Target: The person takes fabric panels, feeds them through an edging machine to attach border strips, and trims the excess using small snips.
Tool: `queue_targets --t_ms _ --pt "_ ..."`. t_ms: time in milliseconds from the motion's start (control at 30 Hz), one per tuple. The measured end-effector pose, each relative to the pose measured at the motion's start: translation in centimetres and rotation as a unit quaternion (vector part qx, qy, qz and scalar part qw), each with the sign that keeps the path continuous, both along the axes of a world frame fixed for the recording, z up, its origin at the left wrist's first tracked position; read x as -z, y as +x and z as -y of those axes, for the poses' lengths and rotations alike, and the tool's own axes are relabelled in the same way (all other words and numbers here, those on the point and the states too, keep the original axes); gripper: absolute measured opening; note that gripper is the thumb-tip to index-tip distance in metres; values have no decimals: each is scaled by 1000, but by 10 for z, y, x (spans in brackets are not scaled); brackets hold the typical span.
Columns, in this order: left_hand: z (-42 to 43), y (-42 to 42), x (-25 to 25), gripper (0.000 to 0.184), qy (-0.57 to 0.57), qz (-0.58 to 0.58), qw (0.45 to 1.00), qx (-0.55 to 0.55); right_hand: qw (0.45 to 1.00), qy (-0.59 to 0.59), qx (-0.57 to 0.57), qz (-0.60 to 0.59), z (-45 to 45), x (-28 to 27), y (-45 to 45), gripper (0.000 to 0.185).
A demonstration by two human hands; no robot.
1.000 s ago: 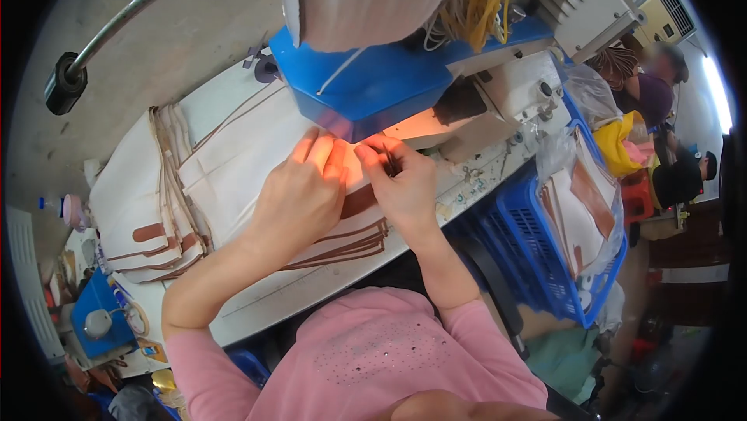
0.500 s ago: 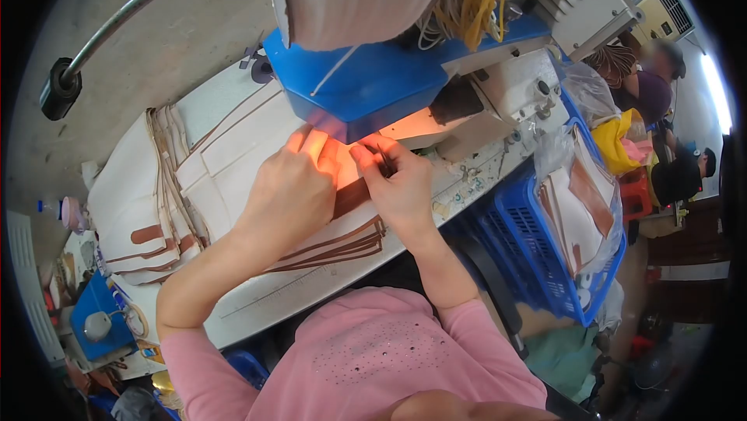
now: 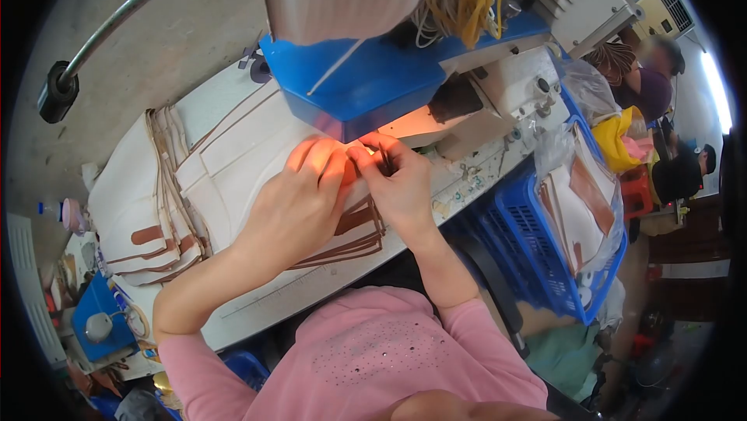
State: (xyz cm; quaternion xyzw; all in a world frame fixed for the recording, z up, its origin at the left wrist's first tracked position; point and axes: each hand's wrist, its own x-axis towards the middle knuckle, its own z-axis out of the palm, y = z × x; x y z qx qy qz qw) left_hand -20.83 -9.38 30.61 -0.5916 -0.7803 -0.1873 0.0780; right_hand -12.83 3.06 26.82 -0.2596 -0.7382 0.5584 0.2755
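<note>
Now, left hand (image 3: 292,207): my fingers are bent and bunched low over the pale panel (image 3: 268,152); whether my thumb pinches it, I cannot tell. Light, flat pressure should do, with no tugging.
Right hand (image 3: 405,191): my grip is narrow, closed on a small dark tool (image 3: 386,163) whose kind I cannot make out. I had best angle it away from the panel's surface.
Pale panel: it lies on the worktop (image 3: 268,296), reaching from the left part to beneath the machine's blue cover (image 3: 354,94). Any fold by my fingertips would, I judge, pull the work crooked.
Blue cover: it overhangs both sets of fingertips and hides whatever is under it, so I should leave them a safe margin.
Brown-edged panels (image 3: 359,220): these lie close to the worktop's near edge, below my hands; my wrists should ride lightly over them.
Panel stack (image 3: 140,187): towards the worktop's left end, clear of my forearm.
Blue basket (image 3: 533,222): beside the right part of the near edge, holding more panels.
</note>
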Motion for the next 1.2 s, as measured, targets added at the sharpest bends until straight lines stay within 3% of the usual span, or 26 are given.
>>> queue_targets --t_ms 233,333,467,633,767,967,1200 --pt "2 -3 -2 33 1 -33 999 34 998 -60 -4 11 -1 3 0 24" --pt "3 -10 -8 37 -71 -2 997 45 999 -44 -6 3 -1 6 -1 21" --pt "4 -20 0 39 -97 -61 992 55 999 -45 8 20 2 4 -2 23" --pt "3 -27 7 35 -92 -144 984 52 993 115 -2 -13 1 9 0 19" --pt "1 -33 15 39 -55 -140 987 50 972 230 -31 -27 1 11 2 23" --pt "1 -36 15 39 -58 -130 989 39 959 279 -48 -1 0 7 3 24" --pt "1 -38 14 35 -45 -113 992 23 963 250 -92 48 -2 -1 8 27"
